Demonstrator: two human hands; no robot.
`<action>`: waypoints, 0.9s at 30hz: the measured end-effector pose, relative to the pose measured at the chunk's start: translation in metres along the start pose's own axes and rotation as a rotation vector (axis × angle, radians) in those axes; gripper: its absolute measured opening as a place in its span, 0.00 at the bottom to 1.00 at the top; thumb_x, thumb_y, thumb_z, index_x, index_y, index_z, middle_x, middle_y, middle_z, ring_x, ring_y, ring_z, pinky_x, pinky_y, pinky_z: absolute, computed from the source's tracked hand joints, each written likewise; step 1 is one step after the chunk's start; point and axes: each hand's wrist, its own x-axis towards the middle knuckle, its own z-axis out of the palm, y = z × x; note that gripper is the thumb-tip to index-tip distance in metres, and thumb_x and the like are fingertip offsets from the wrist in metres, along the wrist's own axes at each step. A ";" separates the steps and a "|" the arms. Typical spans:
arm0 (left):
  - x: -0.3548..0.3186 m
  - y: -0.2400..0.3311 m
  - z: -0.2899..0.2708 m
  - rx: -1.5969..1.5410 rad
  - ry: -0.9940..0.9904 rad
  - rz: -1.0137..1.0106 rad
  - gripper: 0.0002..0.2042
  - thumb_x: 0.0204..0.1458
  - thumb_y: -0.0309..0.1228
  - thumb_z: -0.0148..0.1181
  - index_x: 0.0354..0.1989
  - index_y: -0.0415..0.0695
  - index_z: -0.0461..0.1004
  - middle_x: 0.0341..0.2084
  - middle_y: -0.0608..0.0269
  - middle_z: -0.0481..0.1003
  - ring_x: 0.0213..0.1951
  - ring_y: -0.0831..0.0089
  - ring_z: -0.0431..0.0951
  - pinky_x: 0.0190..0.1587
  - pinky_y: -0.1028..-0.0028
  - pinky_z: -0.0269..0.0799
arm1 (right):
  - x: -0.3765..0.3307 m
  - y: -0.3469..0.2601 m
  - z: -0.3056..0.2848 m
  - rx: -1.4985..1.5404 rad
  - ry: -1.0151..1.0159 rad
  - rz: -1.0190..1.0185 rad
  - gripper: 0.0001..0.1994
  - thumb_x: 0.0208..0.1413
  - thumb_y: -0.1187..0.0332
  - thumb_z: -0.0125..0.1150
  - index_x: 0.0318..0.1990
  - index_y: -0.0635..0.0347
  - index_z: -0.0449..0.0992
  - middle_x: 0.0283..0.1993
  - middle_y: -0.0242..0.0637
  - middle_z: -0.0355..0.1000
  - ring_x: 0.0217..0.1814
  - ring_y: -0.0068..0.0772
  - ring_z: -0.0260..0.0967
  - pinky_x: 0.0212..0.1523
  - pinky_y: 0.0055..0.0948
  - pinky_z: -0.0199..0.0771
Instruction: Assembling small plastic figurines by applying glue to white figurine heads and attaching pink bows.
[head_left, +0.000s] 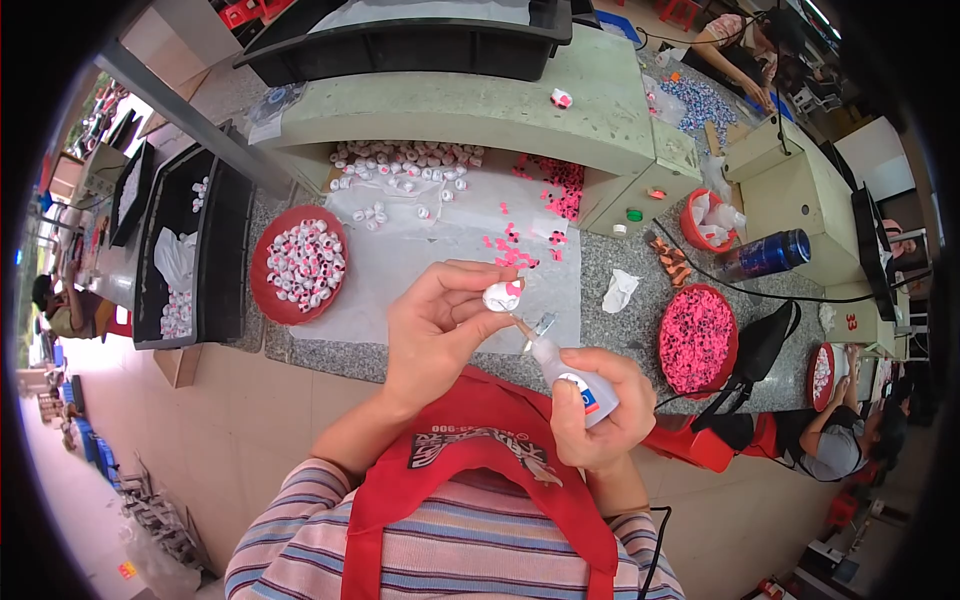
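Observation:
Pinched between the thumb and fingers of my left hand (435,325) is a small rounded white piece with a pink patch (500,297). My right hand (605,410) grips a translucent squeeze bottle (585,388) with a blue-and-white label. Its narrow nozzle points up and left, just below the white piece; whether the tip touches it I cannot tell. Both hands are above the near edge of a white sheet (400,270) on the speckled worktop. Loose small pink and black pieces (512,245) lie on the sheet beyond my hands.
White pieces (410,160) crowd under a pale green arched housing (430,105). A red bowl of white-and-pink pieces (300,265) stands left, a red bowl of pink pieces (697,340) right. Crumpled tissue (620,290), a dark blue bottle (770,255) and a black cable are nearby. Other people sit at benches.

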 end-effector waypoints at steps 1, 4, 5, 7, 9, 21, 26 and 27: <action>0.000 -0.002 -0.001 0.036 0.002 0.044 0.15 0.39 0.08 0.52 0.37 0.33 0.63 0.42 0.46 0.67 0.44 0.59 0.72 0.44 0.71 0.71 | 0.000 0.002 0.001 0.002 -0.002 0.002 0.11 0.36 0.77 0.57 0.32 0.67 0.70 0.23 0.40 0.70 0.19 0.30 0.68 0.20 0.22 0.67; 0.004 -0.006 -0.008 0.121 0.077 0.051 0.15 0.39 0.09 0.53 0.38 0.32 0.64 0.40 0.47 0.68 0.42 0.62 0.72 0.43 0.73 0.72 | 0.001 0.013 0.002 0.063 0.020 0.098 0.09 0.38 0.77 0.56 0.31 0.68 0.71 0.26 0.41 0.71 0.21 0.28 0.69 0.21 0.22 0.68; 0.005 -0.006 -0.013 0.122 0.087 0.052 0.15 0.39 0.09 0.53 0.38 0.32 0.64 0.40 0.47 0.68 0.42 0.62 0.72 0.43 0.73 0.72 | 0.001 0.021 0.002 0.266 0.057 0.437 0.11 0.39 0.77 0.55 0.34 0.68 0.70 0.27 0.41 0.71 0.23 0.28 0.69 0.23 0.22 0.69; 0.008 -0.006 -0.025 0.141 0.177 -0.096 0.16 0.40 0.11 0.54 0.40 0.32 0.64 0.39 0.49 0.70 0.40 0.64 0.73 0.42 0.73 0.72 | -0.001 0.051 0.005 0.460 0.096 0.781 0.12 0.40 0.76 0.55 0.36 0.69 0.69 0.28 0.41 0.71 0.24 0.27 0.68 0.26 0.21 0.69; 0.009 -0.016 -0.040 0.179 0.198 -0.105 0.17 0.40 0.12 0.54 0.42 0.32 0.64 0.38 0.50 0.71 0.39 0.65 0.74 0.42 0.73 0.72 | -0.010 0.111 0.022 0.598 -0.018 1.089 0.16 0.40 0.78 0.55 0.40 0.67 0.66 0.27 0.40 0.70 0.26 0.29 0.69 0.26 0.22 0.71; 0.012 -0.031 -0.046 0.103 0.214 -0.314 0.18 0.40 0.12 0.53 0.43 0.33 0.66 0.38 0.52 0.71 0.38 0.66 0.74 0.43 0.71 0.71 | -0.059 0.272 0.127 -0.600 -0.429 0.670 0.12 0.38 0.66 0.61 0.32 0.60 0.73 0.32 0.47 0.70 0.34 0.49 0.69 0.37 0.39 0.69; 0.011 -0.031 -0.045 0.055 0.200 -0.296 0.19 0.41 0.12 0.53 0.45 0.33 0.65 0.39 0.52 0.71 0.39 0.65 0.74 0.44 0.72 0.71 | -0.061 0.274 0.103 -0.584 -0.414 0.535 0.11 0.42 0.66 0.59 0.33 0.61 0.72 0.29 0.44 0.71 0.32 0.42 0.70 0.33 0.37 0.71; 0.009 -0.030 -0.044 0.058 0.198 -0.289 0.19 0.41 0.12 0.53 0.45 0.34 0.65 0.39 0.52 0.71 0.39 0.65 0.74 0.44 0.72 0.70 | -0.060 0.266 0.095 -0.217 -0.304 0.870 0.10 0.43 0.67 0.58 0.33 0.61 0.72 0.28 0.42 0.71 0.30 0.37 0.71 0.30 0.33 0.72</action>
